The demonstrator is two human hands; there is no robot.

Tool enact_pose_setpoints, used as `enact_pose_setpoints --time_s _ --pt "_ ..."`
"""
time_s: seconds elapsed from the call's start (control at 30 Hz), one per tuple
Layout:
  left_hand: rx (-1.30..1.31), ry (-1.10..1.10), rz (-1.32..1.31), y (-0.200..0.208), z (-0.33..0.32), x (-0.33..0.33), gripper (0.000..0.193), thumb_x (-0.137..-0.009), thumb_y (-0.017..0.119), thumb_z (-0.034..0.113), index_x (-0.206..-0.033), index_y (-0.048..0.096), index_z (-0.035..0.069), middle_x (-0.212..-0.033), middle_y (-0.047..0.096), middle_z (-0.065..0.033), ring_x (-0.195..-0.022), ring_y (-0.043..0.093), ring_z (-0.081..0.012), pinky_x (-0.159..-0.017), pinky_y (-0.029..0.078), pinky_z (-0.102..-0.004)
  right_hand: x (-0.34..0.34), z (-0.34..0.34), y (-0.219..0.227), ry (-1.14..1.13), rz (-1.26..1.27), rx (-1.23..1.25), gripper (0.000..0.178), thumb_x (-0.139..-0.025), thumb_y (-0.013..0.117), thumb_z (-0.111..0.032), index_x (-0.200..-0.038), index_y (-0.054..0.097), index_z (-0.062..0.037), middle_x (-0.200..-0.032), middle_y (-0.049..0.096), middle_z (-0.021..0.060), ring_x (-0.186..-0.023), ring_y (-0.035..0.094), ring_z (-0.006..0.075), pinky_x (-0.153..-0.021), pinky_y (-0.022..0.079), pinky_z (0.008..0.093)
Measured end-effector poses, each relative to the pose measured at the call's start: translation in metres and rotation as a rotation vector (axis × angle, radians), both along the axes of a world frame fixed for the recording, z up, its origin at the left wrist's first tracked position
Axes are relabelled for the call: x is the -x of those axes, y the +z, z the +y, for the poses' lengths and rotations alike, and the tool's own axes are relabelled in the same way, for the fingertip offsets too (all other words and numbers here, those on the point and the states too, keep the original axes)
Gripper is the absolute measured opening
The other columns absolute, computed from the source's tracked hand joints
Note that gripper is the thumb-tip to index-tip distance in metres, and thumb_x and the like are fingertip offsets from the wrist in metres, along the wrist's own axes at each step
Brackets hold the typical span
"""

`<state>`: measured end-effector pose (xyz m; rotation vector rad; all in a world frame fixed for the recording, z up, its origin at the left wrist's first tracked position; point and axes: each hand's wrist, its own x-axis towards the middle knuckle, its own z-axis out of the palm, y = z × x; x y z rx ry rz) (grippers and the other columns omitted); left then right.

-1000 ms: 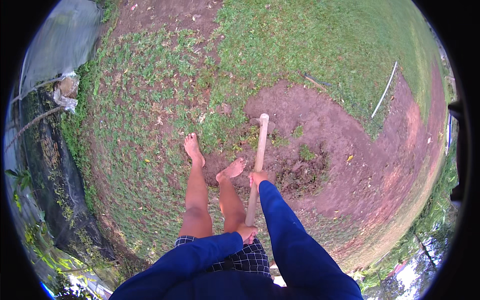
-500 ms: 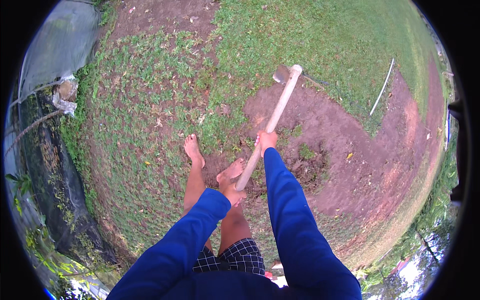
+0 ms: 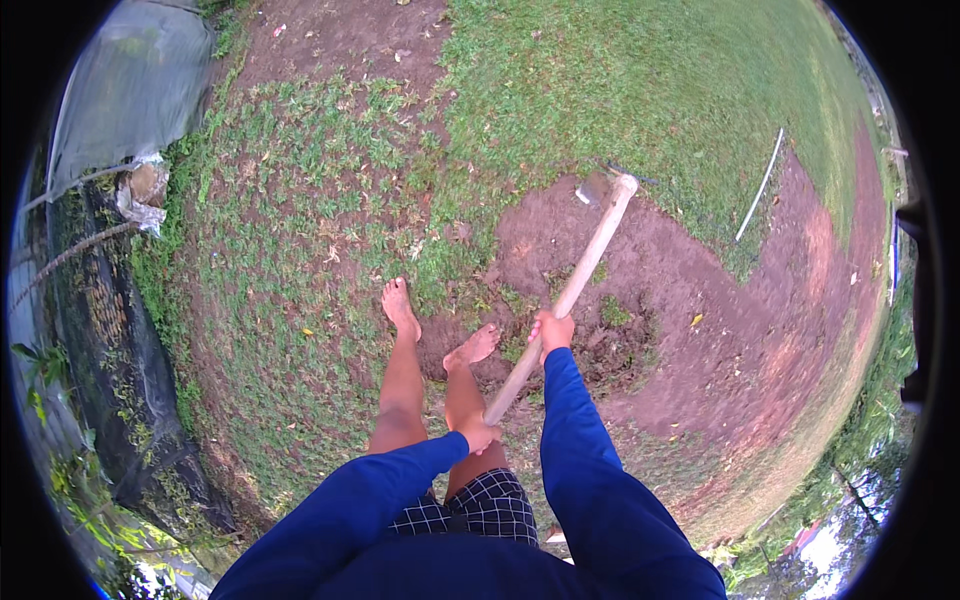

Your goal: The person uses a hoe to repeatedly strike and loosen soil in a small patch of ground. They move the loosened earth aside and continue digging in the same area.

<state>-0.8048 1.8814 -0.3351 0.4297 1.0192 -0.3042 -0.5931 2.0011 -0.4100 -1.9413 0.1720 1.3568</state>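
A hoe with a pale wooden handle [image 3: 590,258] runs slantwise from near my thighs out to the far right. My left hand [image 3: 476,432] is closed round its near end, and my right hand [image 3: 552,332] grips it about midway. At the far end sits the metal hoe blade [image 3: 594,190], over the border between bare brown soil [image 3: 680,290] and green grass [image 3: 600,90]. Whether the blade touches the ground I cannot tell. Beneath my right forearm lies a patch of loose, broken soil [image 3: 610,355] with bits of green.
My bare feet [image 3: 472,347] stand on patchy grass, left of the handle. A thin white stick [image 3: 760,185] lies on the grass to the right. Dark netting [image 3: 130,370] and a grey sheet [image 3: 130,85] line the left side, with a wrapped bundle [image 3: 143,192] beside them.
Both hands and the hoe have come nearer to me and slightly right. The blade has shifted from over the grass edge at the left toward the right, with the handle tilted more.
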Motion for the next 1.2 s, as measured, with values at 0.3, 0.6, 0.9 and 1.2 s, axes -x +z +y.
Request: enact_pose_setpoints --time_s 0.3,0.6,0.9,1.2 --pt "0.300 0.238 0.430 0.009 -0.001 0.021 0.013 -0.075 0.065 0.006 -0.072 0.053 0.005 -0.055 0.048 -0.0012 -0.041 0.045 -0.0101 -0.035 0.039 -0.0273 0.092 -0.026 -0.084 0.372 0.284 0.379 0.010 -0.081 0.056 -0.004 -0.072 0.056 -0.0014 -0.058 0.053 0.0077 -0.043 0.051 0.0190 -0.041 0.046 0.0342" --pt "-0.018 0.193 0.140 0.086 -0.063 0.028 0.010 -0.077 0.064 0.004 -0.078 0.054 0.001 -0.054 0.051 -0.0046 -0.040 0.051 -0.0132 -0.034 0.042 -0.0296 0.051 -0.072 0.037 0.043 0.050 0.167 0.010 -0.078 0.059 -0.005 -0.073 0.050 -0.0031 -0.058 0.049 0.0055 -0.041 0.048 0.0168 -0.035 0.042 0.0336" --pt "-0.137 0.251 0.091 -0.050 0.012 -0.011 0.016 -0.076 0.066 0.005 -0.076 0.050 0.005 -0.054 0.048 -0.0014 -0.039 0.046 -0.0117 -0.034 0.039 -0.0284 0.014 0.049 -0.061 0.125 -0.090 -0.025 0.008 -0.078 0.058 -0.004 -0.073 0.052 -0.0004 -0.057 0.051 0.0061 -0.043 0.049 0.0165 -0.039 0.043 0.0320" --pt "0.245 0.321 0.236 0.094 -0.099 0.055 0.018 -0.077 0.062 0.000 -0.087 0.048 0.006 -0.058 0.049 -0.0037 -0.041 0.045 -0.0107 -0.035 0.039 -0.0273 0.103 -0.131 -0.017 0.165 0.276 0.222 0.010 -0.078 0.058 -0.003 -0.070 0.052 -0.0025 -0.056 0.051 0.0061 -0.044 0.051 0.0174 -0.040 0.045 0.0336"
